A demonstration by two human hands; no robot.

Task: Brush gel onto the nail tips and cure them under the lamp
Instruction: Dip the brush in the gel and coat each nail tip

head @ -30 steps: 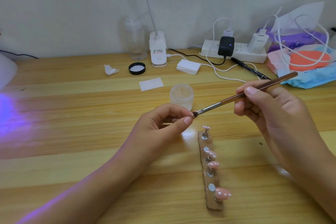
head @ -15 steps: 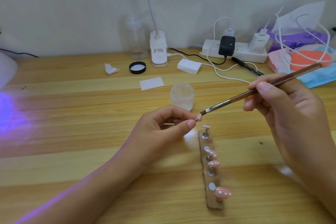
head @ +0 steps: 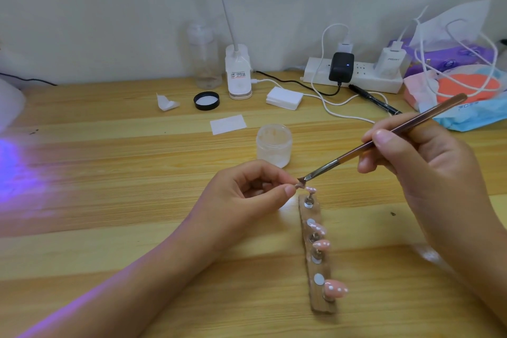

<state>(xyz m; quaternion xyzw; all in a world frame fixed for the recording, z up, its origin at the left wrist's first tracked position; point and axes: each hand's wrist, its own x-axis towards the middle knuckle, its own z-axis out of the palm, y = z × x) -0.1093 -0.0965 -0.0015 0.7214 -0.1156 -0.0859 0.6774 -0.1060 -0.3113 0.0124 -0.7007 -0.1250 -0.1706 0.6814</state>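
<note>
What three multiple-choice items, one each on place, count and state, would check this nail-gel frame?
1. Where does the clear jar stand?
A) just beyond the left hand
B) on the power strip
C) on the tissue pack

2. How many nail tips sit on the wooden strip?
A) two
B) four
C) six

3. What is the brush doing?
A) lying flat on the desk
B) dipped in the jar
C) touching a tip held in the fingers

Answers:
1 A: the jar stands just past the left fingers.
2 B: four pink tips stand on pegs along the strip.
3 C: the right hand holds it with its bristles on the pinched tip.
</note>
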